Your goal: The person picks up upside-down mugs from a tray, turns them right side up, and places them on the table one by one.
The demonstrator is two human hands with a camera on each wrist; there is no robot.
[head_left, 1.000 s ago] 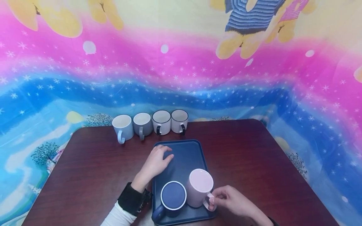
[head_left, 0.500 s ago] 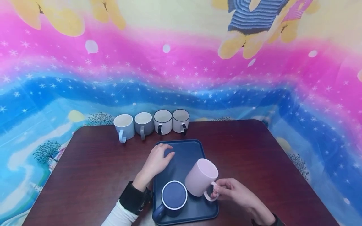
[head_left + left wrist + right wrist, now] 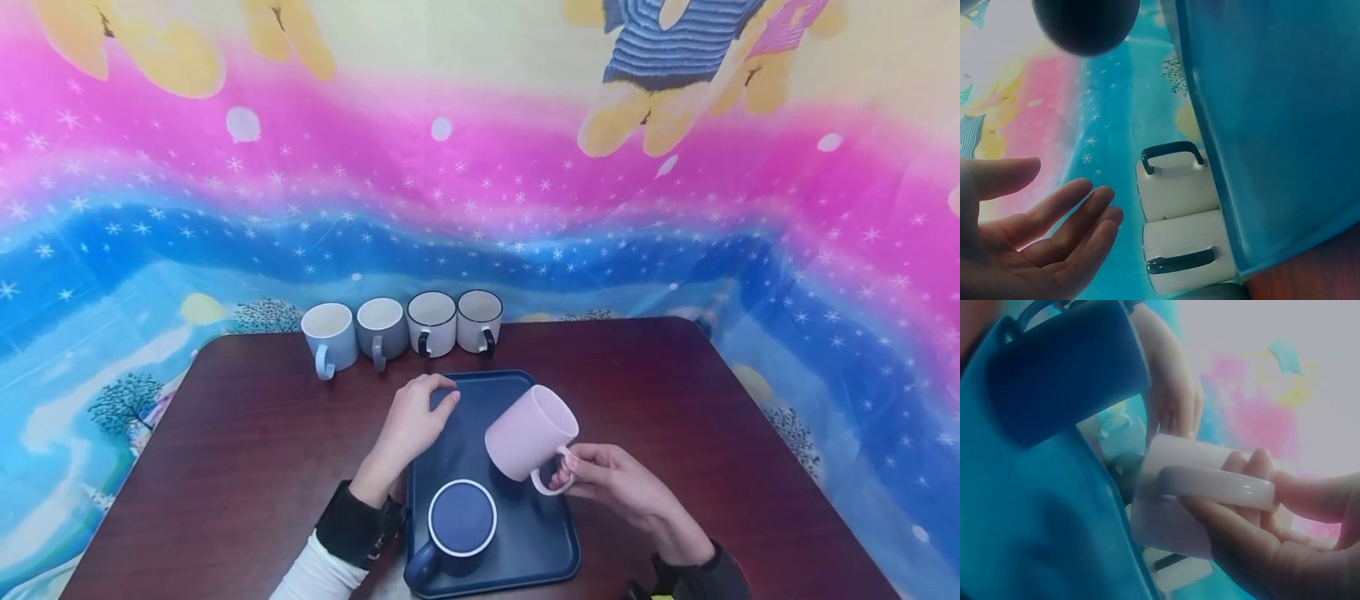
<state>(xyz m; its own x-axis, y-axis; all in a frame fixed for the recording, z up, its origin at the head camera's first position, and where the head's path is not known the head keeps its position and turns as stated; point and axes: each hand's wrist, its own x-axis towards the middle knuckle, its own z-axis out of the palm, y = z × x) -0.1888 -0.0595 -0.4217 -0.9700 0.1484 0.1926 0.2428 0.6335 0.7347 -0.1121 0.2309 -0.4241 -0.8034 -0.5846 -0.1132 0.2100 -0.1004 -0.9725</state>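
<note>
My right hand [image 3: 622,483] pinches the handle of a pink mug [image 3: 525,437], which tilts to the right over the dark blue tray [image 3: 536,550]. In the right wrist view the thumb and fingers close round the pink mug's handle [image 3: 1222,486]. A navy mug [image 3: 462,521] stands upright at the tray's near left, its handle toward the front left corner. Over the tray's left edge my left hand [image 3: 412,421] hovers with relaxed, slightly bent fingers and holds nothing. The left wrist view shows that hand's loose fingers [image 3: 1079,231] with nothing between them.
Behind the tray, a row of mugs lines the back of the brown table [image 3: 262,442]: a light blue mug [image 3: 330,337], a grey mug [image 3: 382,329] and two white ones with black handles, the left white mug [image 3: 432,325] and right white mug [image 3: 478,323]. A printed cloth [image 3: 450,192] hangs behind.
My right hand has lifted the pink mug from beside the navy mug, carrying it up and away and tilting it. The left hand has shifted only slightly.
</note>
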